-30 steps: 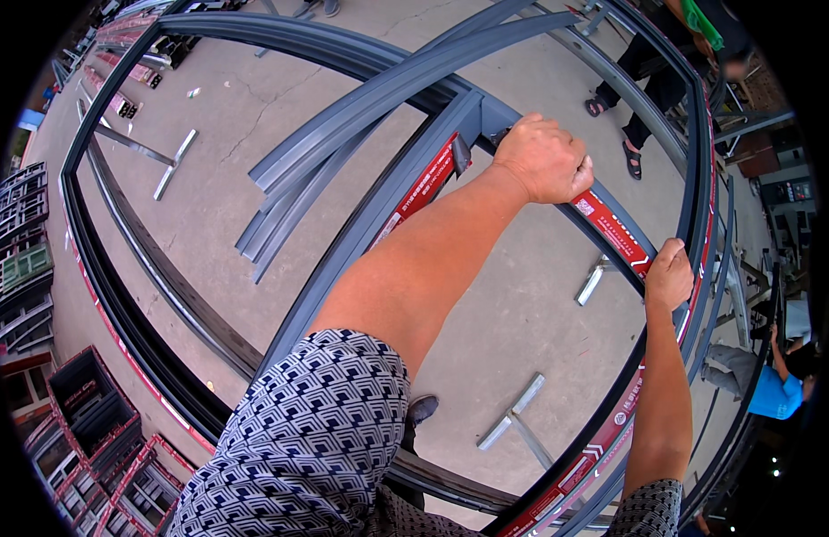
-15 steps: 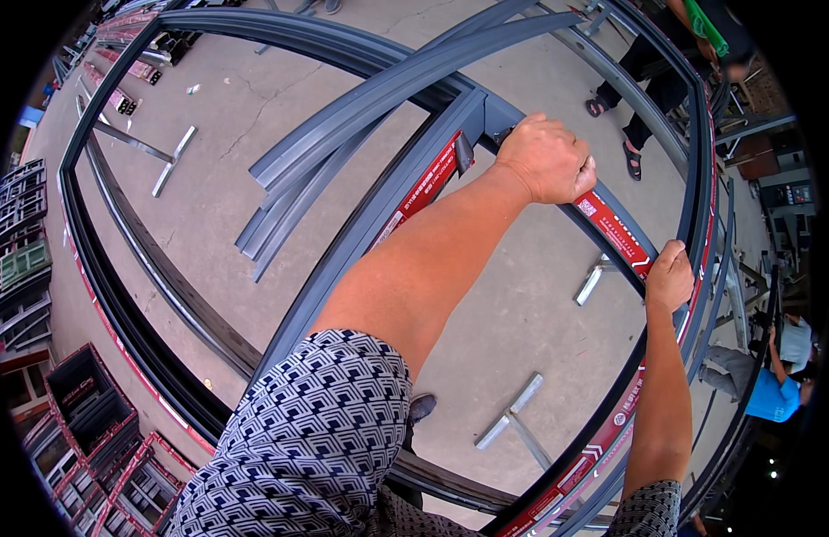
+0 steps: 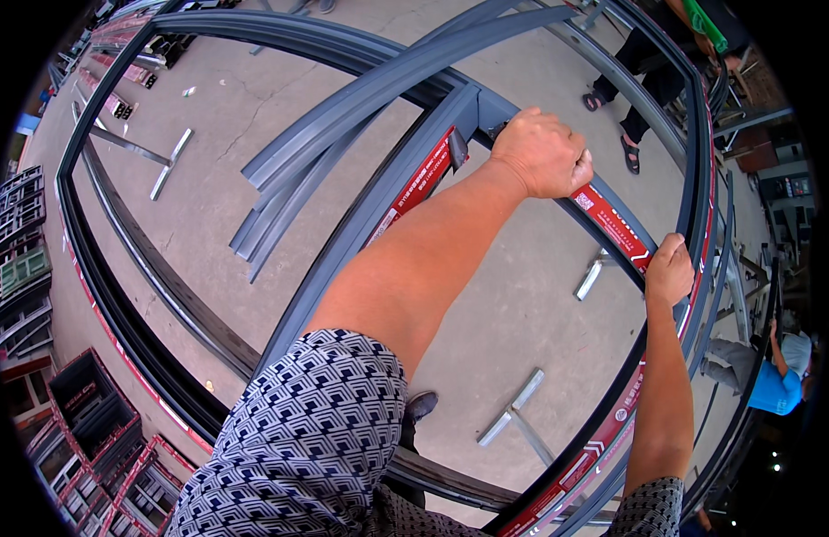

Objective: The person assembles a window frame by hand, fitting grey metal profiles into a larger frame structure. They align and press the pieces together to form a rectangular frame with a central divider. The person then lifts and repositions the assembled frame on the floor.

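Note:
A large grey metal window frame (image 3: 66,152) lies across the view, with a long grey mullion (image 3: 343,234) and a shorter crossbar (image 3: 602,215) inside it. My left hand (image 3: 542,154) is closed over the crossbar near its joint with the mullion; its palm side is hidden. Something small and dark shows beside that hand, too covered to name. At the crossbar's other end, my right hand (image 3: 670,270) is wrapped round the spot where it meets the outer frame. Red-and-white film (image 3: 609,217) covers part of the crossbar, and a similar film on the mullion is partly peeled.
Loose grey metal profiles (image 3: 343,116) rest across the frame's far side. Metal stands (image 3: 513,407) are on the concrete floor beneath. A person in sandals (image 3: 631,154) stands at the far right, another in blue (image 3: 773,389) farther right. Stacked frames (image 3: 92,403) stand at left.
The view has shifted slightly. Both hands keep their places on the crossbar and frame, with little visible movement.

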The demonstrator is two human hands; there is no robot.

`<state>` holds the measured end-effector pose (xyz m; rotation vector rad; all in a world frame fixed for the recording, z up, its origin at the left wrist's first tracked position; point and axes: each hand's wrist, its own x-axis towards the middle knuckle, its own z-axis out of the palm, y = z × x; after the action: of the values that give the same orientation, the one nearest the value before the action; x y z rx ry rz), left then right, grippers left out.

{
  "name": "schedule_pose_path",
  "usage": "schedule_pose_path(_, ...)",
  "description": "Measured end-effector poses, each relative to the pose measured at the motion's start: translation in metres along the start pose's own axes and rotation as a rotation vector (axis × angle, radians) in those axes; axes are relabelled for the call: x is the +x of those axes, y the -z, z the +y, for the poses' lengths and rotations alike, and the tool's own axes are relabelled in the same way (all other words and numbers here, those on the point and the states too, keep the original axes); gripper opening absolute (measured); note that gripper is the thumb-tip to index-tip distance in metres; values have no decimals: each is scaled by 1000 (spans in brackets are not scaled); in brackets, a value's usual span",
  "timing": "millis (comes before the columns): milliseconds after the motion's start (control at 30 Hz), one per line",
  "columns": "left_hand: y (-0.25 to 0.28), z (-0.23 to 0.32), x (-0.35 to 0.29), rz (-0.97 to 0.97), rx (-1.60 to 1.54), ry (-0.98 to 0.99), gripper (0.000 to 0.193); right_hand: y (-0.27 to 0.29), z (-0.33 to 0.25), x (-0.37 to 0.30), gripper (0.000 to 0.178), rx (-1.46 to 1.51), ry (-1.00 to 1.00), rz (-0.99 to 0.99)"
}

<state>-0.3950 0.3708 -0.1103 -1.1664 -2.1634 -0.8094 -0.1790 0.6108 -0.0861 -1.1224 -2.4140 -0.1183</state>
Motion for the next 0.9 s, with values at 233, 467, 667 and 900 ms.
schedule_pose_path(233,-2,-1,0,45,-29,-17,27,2,-4,-2,64,3,-10,9)
schedule_pose_path(467,-1,-2,1,87,-49,-42,25,2,-3,-1,61,-7,-32,1)
schedule_pose_path(667,-2,-1,1,82,-44,-43,25,3,-4,-3,61,5,-13,3)
schedule_pose_path(900,2,-1,1,47,-10,-31,27,0,-6,-7,59,29,14,40)
